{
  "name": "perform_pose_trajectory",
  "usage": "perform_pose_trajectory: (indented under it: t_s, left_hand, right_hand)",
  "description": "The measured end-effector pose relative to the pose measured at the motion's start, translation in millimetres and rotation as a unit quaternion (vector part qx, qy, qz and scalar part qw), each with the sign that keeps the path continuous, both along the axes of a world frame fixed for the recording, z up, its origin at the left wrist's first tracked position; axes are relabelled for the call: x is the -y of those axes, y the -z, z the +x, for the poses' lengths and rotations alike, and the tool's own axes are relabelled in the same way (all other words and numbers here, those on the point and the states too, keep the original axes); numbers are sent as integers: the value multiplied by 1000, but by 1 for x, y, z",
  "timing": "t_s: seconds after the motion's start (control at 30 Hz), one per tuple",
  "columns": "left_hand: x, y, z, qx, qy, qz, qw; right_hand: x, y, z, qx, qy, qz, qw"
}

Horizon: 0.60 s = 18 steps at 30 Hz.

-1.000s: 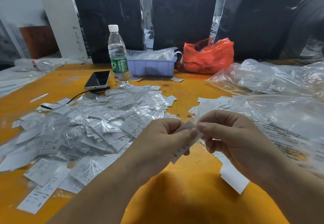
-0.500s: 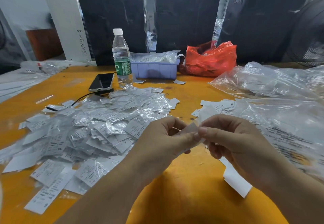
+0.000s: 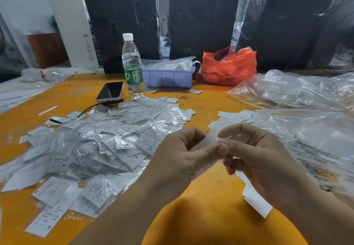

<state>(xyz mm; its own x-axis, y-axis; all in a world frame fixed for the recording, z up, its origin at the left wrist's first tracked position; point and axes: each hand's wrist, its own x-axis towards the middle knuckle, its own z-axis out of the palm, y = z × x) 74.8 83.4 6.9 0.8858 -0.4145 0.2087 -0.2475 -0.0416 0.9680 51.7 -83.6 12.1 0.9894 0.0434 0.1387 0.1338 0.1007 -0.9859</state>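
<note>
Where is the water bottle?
In the head view, the water bottle stands left of centre at the far side of the orange table, between the black phone and the purple tray.

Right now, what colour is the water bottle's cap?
The cap is white; head view shows it best.

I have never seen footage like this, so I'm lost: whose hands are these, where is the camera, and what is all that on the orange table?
There is no machine here: a person wears one wide camera on the head, looking down at their own bare hands. The left hand and right hand together pinch a small white paper label. On the orange table lie a heap of white printed labels in clear sleeves, a black phone, a clear water bottle, a lilac plastic tray, a red plastic bag and crumpled clear bags.
</note>
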Motion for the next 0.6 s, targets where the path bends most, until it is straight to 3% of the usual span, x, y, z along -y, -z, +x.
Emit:
perform_pose_trajectory:
  t_s: [0.2,0.4,0.6]
  left_hand:
    - [0,1,2,4,-19,-8,1000]
    - [-3,-2,5,-88,9,-46,995]
    - [-3,2,5,-64,-24,-53,996]
  right_hand:
    - [-2,-3,-3,5,-15,33,999]
    - [3,-5,-2,15,38,44,998]
    - [2,-2,-2,7,14,23,1000]
